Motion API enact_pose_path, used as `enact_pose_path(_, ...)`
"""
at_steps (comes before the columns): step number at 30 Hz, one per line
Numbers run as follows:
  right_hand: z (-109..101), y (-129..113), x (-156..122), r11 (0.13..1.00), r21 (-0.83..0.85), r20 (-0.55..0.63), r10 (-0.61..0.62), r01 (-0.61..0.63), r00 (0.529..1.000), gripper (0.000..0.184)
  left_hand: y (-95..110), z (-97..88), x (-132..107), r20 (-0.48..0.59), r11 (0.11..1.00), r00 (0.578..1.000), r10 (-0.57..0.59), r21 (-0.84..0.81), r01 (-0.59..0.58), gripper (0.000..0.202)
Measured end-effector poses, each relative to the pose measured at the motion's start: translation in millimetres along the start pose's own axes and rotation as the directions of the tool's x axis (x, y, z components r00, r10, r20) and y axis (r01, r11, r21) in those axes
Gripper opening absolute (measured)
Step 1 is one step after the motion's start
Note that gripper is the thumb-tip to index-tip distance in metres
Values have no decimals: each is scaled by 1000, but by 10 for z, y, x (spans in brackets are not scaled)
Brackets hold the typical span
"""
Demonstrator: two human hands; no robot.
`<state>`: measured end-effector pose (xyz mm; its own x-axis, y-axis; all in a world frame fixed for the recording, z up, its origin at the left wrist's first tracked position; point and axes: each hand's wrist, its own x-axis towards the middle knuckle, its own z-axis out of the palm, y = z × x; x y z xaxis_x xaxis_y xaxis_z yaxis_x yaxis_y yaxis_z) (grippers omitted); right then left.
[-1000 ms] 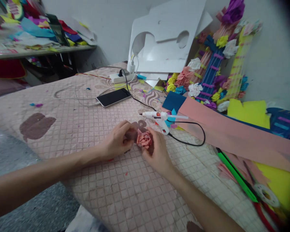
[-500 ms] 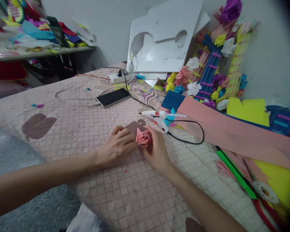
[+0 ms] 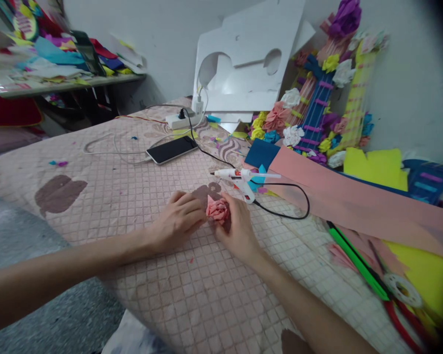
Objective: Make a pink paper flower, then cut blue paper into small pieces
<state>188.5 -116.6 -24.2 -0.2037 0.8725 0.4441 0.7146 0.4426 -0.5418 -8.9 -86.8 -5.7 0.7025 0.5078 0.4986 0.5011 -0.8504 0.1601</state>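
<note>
A pink crepe-paper flower (image 3: 217,210) is between my two hands, just above the quilted tablecloth (image 3: 147,295). My right hand (image 3: 238,228) curves around its right side, thumb below and fingers behind, and grips it. From the left, my left hand (image 3: 180,219) has its fingers bent and pressed together at the flower's edge; the fingertips are partly hidden there. One pointed piece of paper sticks up at the flower's upper left. Just beyond my right hand lies a white hot glue gun (image 3: 239,178) on its side, a glue stick in its back, nozzle pointing left.
A phone (image 3: 172,149) on a cable and a power strip (image 3: 184,119) lie farther back. At right are pink paper (image 3: 339,196), a green cutter (image 3: 358,260) and red-handled scissors (image 3: 406,324). Flower-decorated paper guitars (image 3: 317,113) and a white cut-out board (image 3: 251,64) lean on the wall.
The view has shifted slightly. My left fingers have drawn a little to the left at the flower's edge, while my right hand keeps its hold. Other things lie as before.
</note>
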Motion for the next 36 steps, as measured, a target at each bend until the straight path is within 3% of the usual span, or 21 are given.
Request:
enact_pose_path(3, -5, -1, 1, 1000, -7, 9, 4, -4, 1000, 59, -68, -80, -49, -12, 998, 998, -67, -4, 67, 20)
enact_pose_path(7, 3, 7, -4, 1000, -11, -3, -9, 9, 1000, 58, -319, -236, -101, -87, 972, 976, -201, 101, 210, 17)
enact_pose_path(12, 30, 20, -11, 1000, -9, -6, -10, 10, 1000, 60, -688, -421, -81, -240, 895, 892, -384, 139, 423, 15)
enact_pose_path(16, 26, 30, -18, 1000, 3, -18, -22, 22, 1000, 63, -788, -411, -65, -210, 901, 878, -430, -37, 432, 16)
enact_pose_path(21, -8, 59, -32, 999, -26, -48, -47, 46, 998, 67, -734, -310, -19, -74, 855, 865, -496, -215, 472, 17)
enact_pose_path(24, -15, 56, -30, 999, -36, -47, -37, 35, 998, 65, -737, -285, 33, -97, 875, 877, -470, -180, 449, 18)
enact_pose_path(28, 0, 50, -27, 1000, -19, -55, -25, 24, 998, 63, -839, -295, 77, -173, 900, 888, -426, 22, 436, 23)
enact_pose_path(31, 7, 56, -32, 1000, -16, -48, -23, 22, 999, 64, -912, -319, 77, -122, 890, 900, -418, 145, 433, 14)
enact_pose_path(32, 7, 58, -33, 1000, -18, -44, -25, 25, 999, 64, -919, -323, 76, -99, 890, 904, -416, 159, 427, 27)
enact_pose_path(34, 3, 55, -32, 999, -21, -42, -31, 30, 999, 65, -893, -310, 83, -67, 903, 910, -408, 115, 414, 52)
enact_pose_path(36, -3, 49, -29, 999, -26, -42, -32, 31, 999, 64, -819, -265, 113, -24, 922, 922, -386, -24, 386, 50)
